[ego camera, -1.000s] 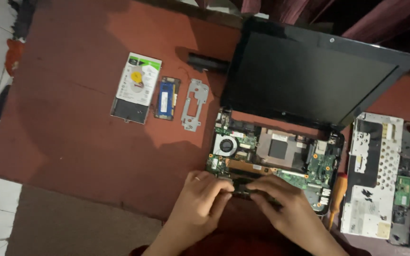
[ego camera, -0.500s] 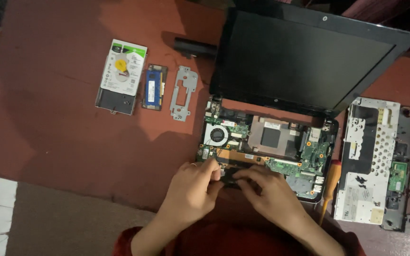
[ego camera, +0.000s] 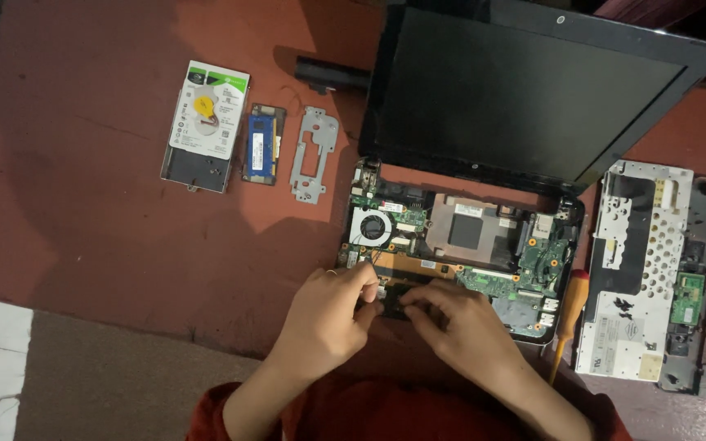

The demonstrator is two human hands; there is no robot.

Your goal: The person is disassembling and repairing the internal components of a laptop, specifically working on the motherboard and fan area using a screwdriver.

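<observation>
Reddish-brown table (ego camera: 83, 245) carries, from nine o'clock across, a hard drive (ego camera: 204, 124), a memory stick (ego camera: 262, 144) and a metal bracket (ego camera: 312, 153), then the opened laptop (ego camera: 459, 245). At six o'clock its small dark part (ego camera: 395, 300) lies with its long axis left-right between both hands. The left hand (ego camera: 328, 318) and right hand (ego camera: 459, 331) are equally near, fingertips curled shut and pinching its two ends.

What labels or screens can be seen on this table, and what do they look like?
Laptop screen: upper right, raised, dark rectangle, black frame.
Hard drive label: upper left, white rectangle, green top strip, yellow spot.
Memory module sticker: right of the drive, narrow white strip on blue board.
</observation>
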